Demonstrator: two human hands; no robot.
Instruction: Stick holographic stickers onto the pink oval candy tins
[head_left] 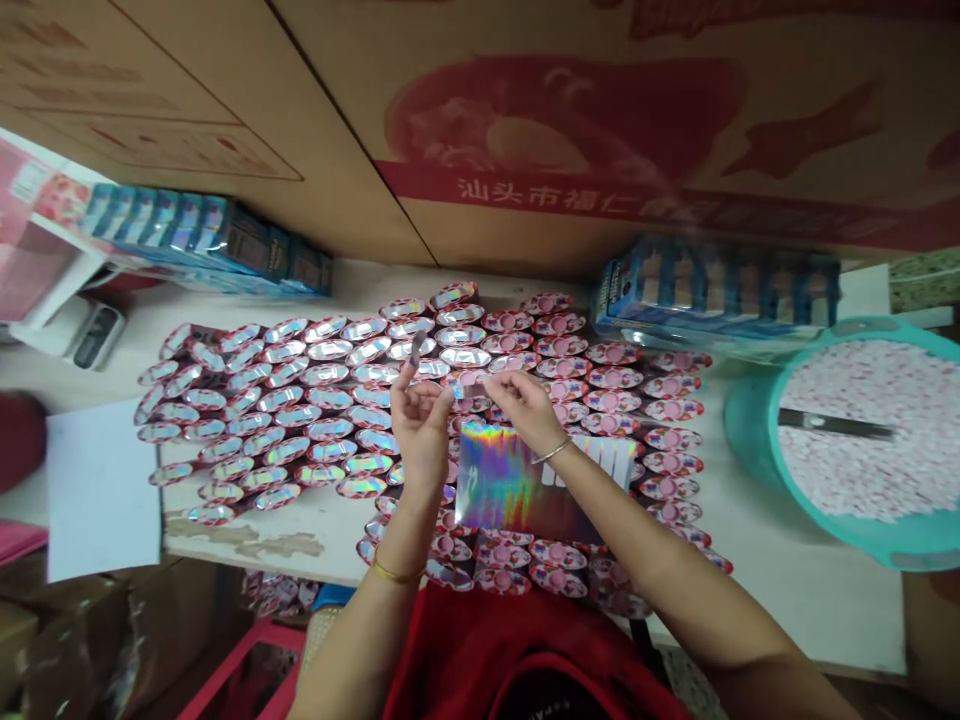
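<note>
My left hand [421, 428] is raised over the table with its fingertips pinched on a small thin silvery piece [417, 349] that sticks up. My right hand [523, 405] is level with it, fingers curled and pinched together close to the left fingertips; what they hold is too small to make out. Under both hands lies a holographic rainbow sheet [504, 478]. Rows of small oval foil-lidded cups [300, 400] with red rims cover the white table [787, 590] all around.
A teal basin [757, 420] of small pink-white pieces with a flat metal tool [836, 424] on top stands at the right. Blue shrink-wrapped packs [720, 285] lie behind it, more blue packs [210, 235] at the back left. Cardboard boxes [525, 130] form a wall behind. A white sheet [101, 490] lies at the left.
</note>
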